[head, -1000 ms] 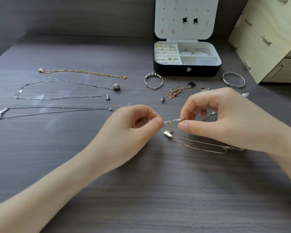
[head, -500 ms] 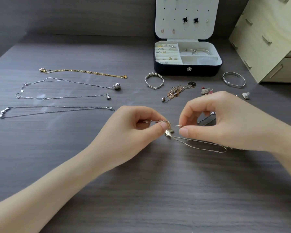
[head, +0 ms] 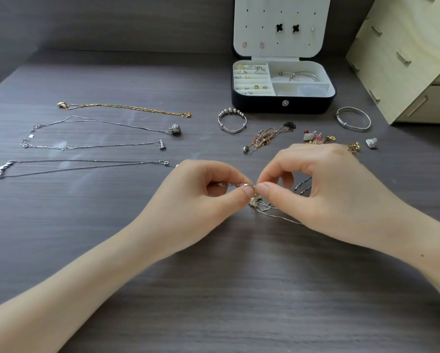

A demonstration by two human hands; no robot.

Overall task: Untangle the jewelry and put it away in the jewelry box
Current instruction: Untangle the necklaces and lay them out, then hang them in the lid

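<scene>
A thin pale-gold chain (head: 277, 216) with a small pendant lies tangled on the dark table in front of me. My left hand (head: 201, 200) pinches one stretch of it between thumb and forefinger. My right hand (head: 323, 189) pinches the chain right beside that, fingertips almost touching. The pendant hangs just below both pinches; the loose loop trails under my right hand. The open jewelry box (head: 282, 101), black outside and white inside, stands at the back with rings, studs and a bangle in its compartments.
Several straightened necklaces (head: 91, 145) lie in rows at the left. A beaded bangle (head: 232, 121), a rose-gold tangle (head: 264, 138), a silver bangle (head: 353, 119) and small charms (head: 318, 138) lie before the box. A wooden drawer unit (head: 412, 59) stands at the right.
My two hands have closed together: the short taut stretch of chain between the pinches is gone and the fingertips now nearly meet above the pendant. The loose loop has slid further under my right hand.
</scene>
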